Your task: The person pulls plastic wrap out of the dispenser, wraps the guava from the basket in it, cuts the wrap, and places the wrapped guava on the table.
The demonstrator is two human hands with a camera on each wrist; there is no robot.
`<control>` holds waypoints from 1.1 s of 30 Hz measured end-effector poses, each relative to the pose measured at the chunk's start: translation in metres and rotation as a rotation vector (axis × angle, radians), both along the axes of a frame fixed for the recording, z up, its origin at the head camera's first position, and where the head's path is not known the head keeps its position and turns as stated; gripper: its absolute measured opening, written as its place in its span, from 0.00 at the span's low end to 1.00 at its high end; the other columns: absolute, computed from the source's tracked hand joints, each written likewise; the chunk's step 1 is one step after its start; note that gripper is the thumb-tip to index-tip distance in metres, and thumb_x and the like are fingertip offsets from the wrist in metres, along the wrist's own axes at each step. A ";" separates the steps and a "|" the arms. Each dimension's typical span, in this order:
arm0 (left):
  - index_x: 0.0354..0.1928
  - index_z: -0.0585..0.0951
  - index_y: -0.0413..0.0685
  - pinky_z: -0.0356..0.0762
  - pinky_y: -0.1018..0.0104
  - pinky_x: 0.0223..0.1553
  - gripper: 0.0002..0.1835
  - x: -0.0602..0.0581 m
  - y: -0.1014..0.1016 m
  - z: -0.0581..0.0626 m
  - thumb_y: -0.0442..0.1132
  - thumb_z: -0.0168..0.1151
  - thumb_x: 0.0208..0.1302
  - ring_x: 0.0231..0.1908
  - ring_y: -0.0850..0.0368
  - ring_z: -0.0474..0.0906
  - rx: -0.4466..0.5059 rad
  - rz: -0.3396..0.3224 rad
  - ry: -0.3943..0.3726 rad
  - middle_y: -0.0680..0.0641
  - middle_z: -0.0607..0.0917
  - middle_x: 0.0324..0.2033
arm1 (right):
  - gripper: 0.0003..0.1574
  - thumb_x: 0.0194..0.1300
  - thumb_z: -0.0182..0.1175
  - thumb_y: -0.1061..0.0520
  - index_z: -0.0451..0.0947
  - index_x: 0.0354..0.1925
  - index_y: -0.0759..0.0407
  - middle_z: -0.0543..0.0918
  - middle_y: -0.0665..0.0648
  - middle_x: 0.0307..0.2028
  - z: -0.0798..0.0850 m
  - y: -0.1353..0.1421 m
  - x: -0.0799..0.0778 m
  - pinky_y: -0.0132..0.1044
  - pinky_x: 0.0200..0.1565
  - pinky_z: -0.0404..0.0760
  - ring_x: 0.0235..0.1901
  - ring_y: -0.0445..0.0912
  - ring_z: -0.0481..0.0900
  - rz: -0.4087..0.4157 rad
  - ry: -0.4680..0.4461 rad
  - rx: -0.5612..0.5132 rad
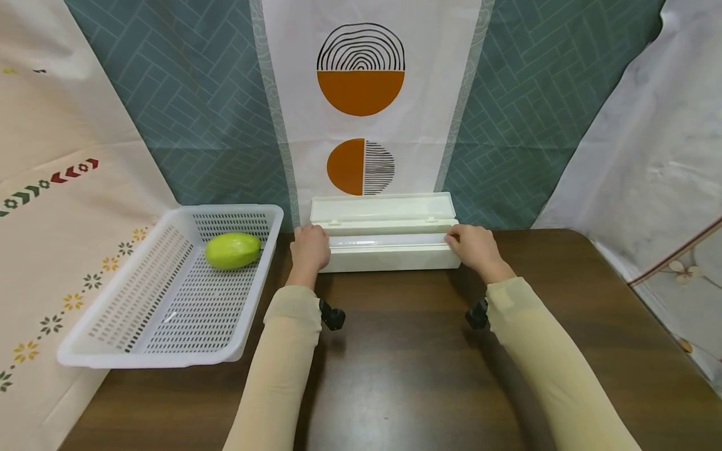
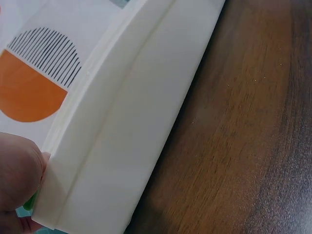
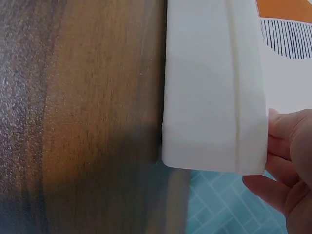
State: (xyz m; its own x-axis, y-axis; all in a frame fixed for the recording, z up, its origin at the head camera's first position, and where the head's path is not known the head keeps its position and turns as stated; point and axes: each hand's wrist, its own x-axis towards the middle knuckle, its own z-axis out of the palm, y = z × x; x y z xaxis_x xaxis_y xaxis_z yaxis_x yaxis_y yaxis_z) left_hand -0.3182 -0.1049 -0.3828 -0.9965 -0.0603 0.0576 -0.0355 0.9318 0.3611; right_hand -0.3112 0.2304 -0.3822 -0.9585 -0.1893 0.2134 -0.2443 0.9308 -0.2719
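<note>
Box (image 1: 389,259), long, white, plastic, matching lid (image 1: 383,208) raised, stood on brown wooden table (image 1: 395,376); we saw left hand (image 1: 310,247) and right hand (image 1: 476,248) gripping its opposite ends, fingers curled, probably to steady it.

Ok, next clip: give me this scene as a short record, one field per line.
left hand: holds the left end of the box
right hand: holds its right end
box: white, on the table
lid: open
inside: apparently a pale roll
basket: white, left of the box
fruit: green, in the basket
</note>
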 end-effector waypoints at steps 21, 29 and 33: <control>0.46 0.83 0.49 0.73 0.48 0.48 0.13 -0.003 -0.004 0.008 0.42 0.52 0.69 0.54 0.45 0.64 0.116 -0.004 -0.057 0.44 0.81 0.46 | 0.16 0.68 0.55 0.52 0.82 0.46 0.57 0.85 0.58 0.33 0.008 -0.016 -0.001 0.48 0.35 0.76 0.28 0.51 0.78 -0.002 -0.046 0.109; 0.42 0.79 0.46 0.72 0.46 0.50 0.11 -0.004 -0.003 0.002 0.42 0.49 0.71 0.53 0.44 0.64 0.036 0.002 -0.024 0.43 0.77 0.44 | 0.16 0.69 0.53 0.51 0.80 0.47 0.59 0.84 0.59 0.32 0.006 -0.015 0.002 0.50 0.36 0.77 0.29 0.52 0.78 -0.022 -0.015 0.119; 0.43 0.76 0.46 0.72 0.45 0.50 0.10 -0.004 -0.001 -0.002 0.42 0.47 0.71 0.53 0.44 0.63 0.003 -0.008 0.007 0.42 0.76 0.45 | 0.17 0.70 0.52 0.51 0.79 0.47 0.59 0.84 0.59 0.32 0.005 -0.013 0.003 0.50 0.35 0.77 0.28 0.52 0.78 -0.024 -0.004 0.125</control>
State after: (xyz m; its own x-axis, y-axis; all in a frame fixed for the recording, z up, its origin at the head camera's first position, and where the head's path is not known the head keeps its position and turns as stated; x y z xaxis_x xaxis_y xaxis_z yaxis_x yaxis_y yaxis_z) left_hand -0.3221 -0.1057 -0.3849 -0.9965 -0.0527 0.0646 -0.0256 0.9309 0.3643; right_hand -0.3084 0.2178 -0.3774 -0.9638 -0.1915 0.1854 -0.2210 0.9630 -0.1540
